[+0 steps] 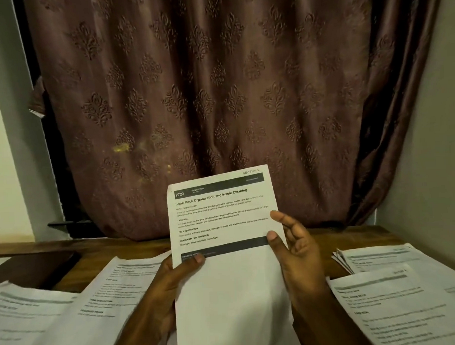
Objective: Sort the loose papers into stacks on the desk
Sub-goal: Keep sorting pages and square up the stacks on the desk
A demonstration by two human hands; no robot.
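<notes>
Looking through the head view, the sorting seems about halfway: papers already lie in groups on the table, one spread of sheets at the lower left of the frame and two stacks at the lower right. They are not squared yet, I think. One printed sheet is raised upright in the lower centre, above the table and between these groups. The left hand pinches its left edge, thumb on the front. The right hand holds the right edge, thumb on the front, the other fingers loosely bent behind it. This sheet has still to go on a stack.
</notes>
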